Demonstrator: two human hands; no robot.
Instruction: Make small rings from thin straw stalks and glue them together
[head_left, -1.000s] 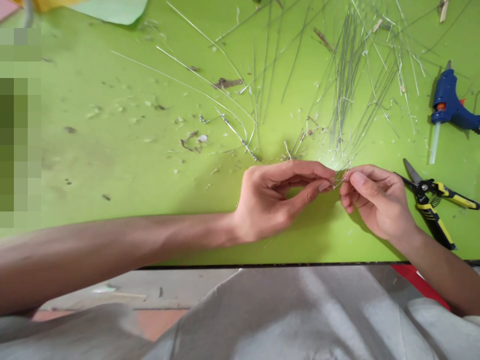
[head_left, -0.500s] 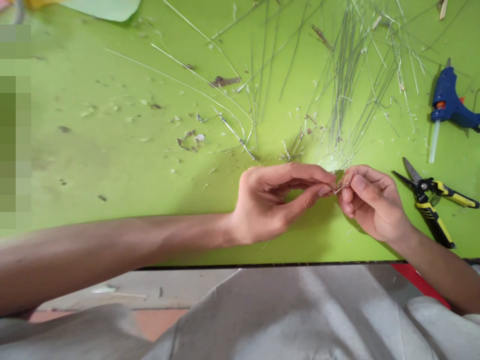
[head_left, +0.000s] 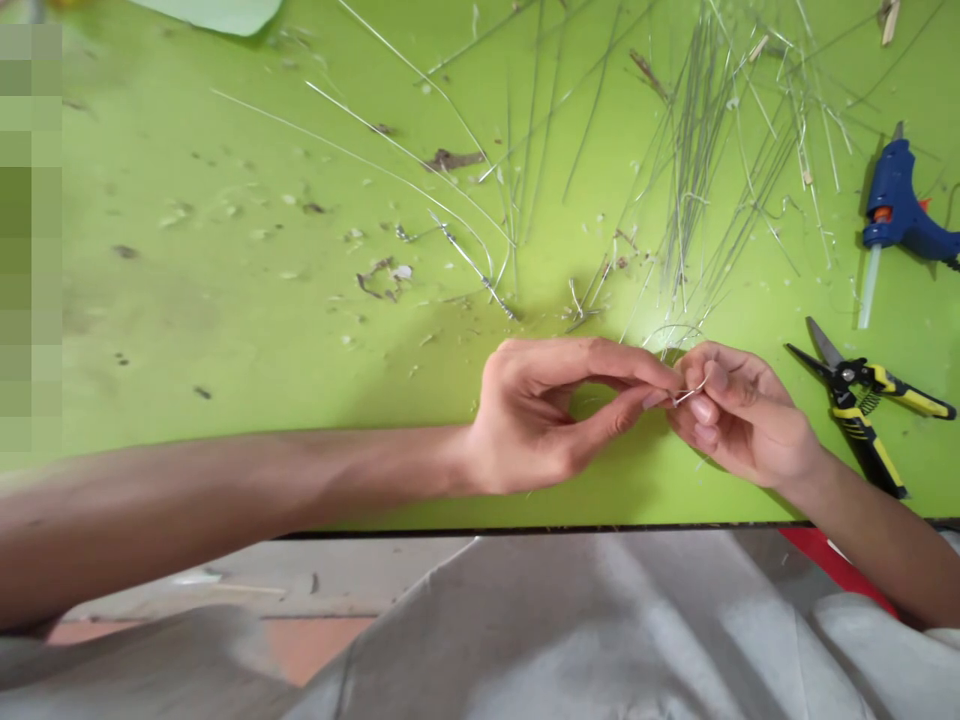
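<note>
My left hand point(head_left: 555, 415) and my right hand point(head_left: 739, 415) meet above the green tabletop point(head_left: 300, 330). Their fingertips pinch a thin pale stem point(head_left: 688, 397), which bends into a small hook between them. A thin loop of similar material point(head_left: 671, 332) rises just beyond my fingers, and I cannot tell whether it joins the pinched piece. Behind my hands lies a loose spread of thin grey-green stems point(head_left: 697, 170). Garden snips with yellow and black handles point(head_left: 855, 400) lie just right of my right hand, untouched.
A blue hot glue gun point(head_left: 892, 195) with a pale glue stick point(head_left: 866, 285) lies at the right. Scraps and long stems litter the table. Its front edge point(head_left: 525, 533) runs below my forearms. A pale green sheet point(head_left: 214, 12) lies at the top.
My right hand has rolled, turning its fingers toward my left hand. Both hands sit slightly lower in the picture, and the stem between them now shows a tighter hook.
</note>
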